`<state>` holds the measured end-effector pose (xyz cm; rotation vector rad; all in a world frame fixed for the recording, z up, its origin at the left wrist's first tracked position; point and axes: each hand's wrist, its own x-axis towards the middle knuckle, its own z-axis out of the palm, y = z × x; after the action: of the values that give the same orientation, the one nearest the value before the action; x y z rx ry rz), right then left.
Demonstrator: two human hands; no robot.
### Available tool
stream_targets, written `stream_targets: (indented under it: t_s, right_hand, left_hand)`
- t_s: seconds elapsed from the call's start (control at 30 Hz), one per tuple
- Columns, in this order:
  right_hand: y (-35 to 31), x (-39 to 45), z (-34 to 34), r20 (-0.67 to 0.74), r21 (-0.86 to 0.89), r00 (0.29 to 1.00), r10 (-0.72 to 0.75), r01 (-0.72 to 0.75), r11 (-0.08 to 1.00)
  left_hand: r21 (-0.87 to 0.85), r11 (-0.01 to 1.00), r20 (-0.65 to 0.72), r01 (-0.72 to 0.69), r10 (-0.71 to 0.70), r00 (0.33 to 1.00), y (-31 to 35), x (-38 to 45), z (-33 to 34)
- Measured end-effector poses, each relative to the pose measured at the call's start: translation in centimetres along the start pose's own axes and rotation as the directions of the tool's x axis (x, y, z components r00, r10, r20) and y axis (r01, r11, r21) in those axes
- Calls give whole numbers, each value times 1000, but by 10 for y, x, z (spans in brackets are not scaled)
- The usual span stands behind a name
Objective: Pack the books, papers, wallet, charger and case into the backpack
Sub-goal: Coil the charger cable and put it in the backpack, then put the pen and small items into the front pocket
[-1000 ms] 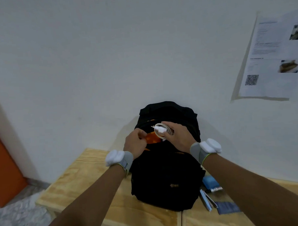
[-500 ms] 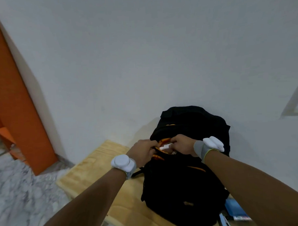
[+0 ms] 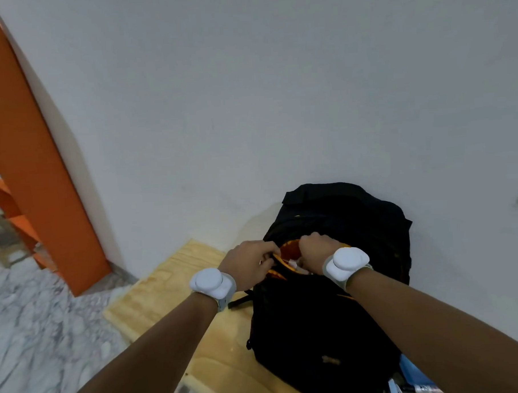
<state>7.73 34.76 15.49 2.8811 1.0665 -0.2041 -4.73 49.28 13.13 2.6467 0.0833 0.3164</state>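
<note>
A black backpack [image 3: 326,336] with orange lining stands upright on the wooden table [image 3: 167,295], leaning on the white wall. My left hand [image 3: 250,266] grips the near-left edge of an open front pocket and holds it apart. My right hand [image 3: 315,251] is closed and pushed down into that pocket, fingers hidden inside. A bit of the white charger [image 3: 293,264] shows between both hands in the pocket mouth. A blue book [image 3: 415,373] lies flat at the backpack's lower right, partly cut off by the frame.
The table's left edge drops to a marble floor [image 3: 35,339]. An orange panel [image 3: 33,164] with shelves stands at the left. The white wall [image 3: 277,91] is right behind the backpack. A small dark item with a label [image 3: 420,389] lies beside the blue book.
My right hand carried the white coiled charger from above the pocket down into it; now only a bit shows. The camera swung left, so the wall poster left the view.
</note>
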Motion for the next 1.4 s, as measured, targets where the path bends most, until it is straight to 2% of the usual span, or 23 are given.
stream_targets:
  t_s: [0.17, 0.37, 0.47, 0.57, 0.63, 0.77, 0.9, 1.13, 1.3, 1.4]
  right_hand:
    - [6, -14, -10, -27, 243, 994, 108, -98, 965]
    - [29, -40, -22, -266, 569, 940, 211, -24, 822]
    - [45, -62, -15, -364, 696, 850, 380, -22, 717]
    - [62, -87, 4, -411, 789, 708, 574, -39, 613]
    - [68, -99, 18, -423, 808, 649, 633, -47, 588]
    - [82, -131, 59, -357, 854, 560, 748, -129, 504]
    - [95, -162, 96, -276, 879, 551, 788, -187, 439]
    - [141, -212, 168, -77, 862, 490, 868, -405, 304]
    - [178, -230, 208, 72, 801, 525, 848, -538, 265]
    - [193, -232, 227, 124, 758, 567, 814, -584, 291]
  left_hand:
    - [-71, 996, 19, 54, -53, 998, 7, 6, -4]
    - [-171, 959, -81, 224, -240, 967, 1, 1, 0]
    - [-164, 940, -62, 301, -314, 947, -7, -11, 18]
    - [-209, 949, 38, 237, -234, 972, -7, -26, 50]
    - [-225, 956, 103, 187, -167, 980, -1, -36, 67]
    - [-279, 956, 256, 94, -20, 967, 20, -51, 112]
    - [-350, 935, 335, 62, 63, 940, 47, -65, 148]
    - [-363, 932, 457, -7, 184, 870, 106, -74, 220]
    - [-362, 932, 503, -17, 210, 838, 149, -63, 265]
    - [-250, 966, 542, -71, 200, 816, 161, -56, 291]
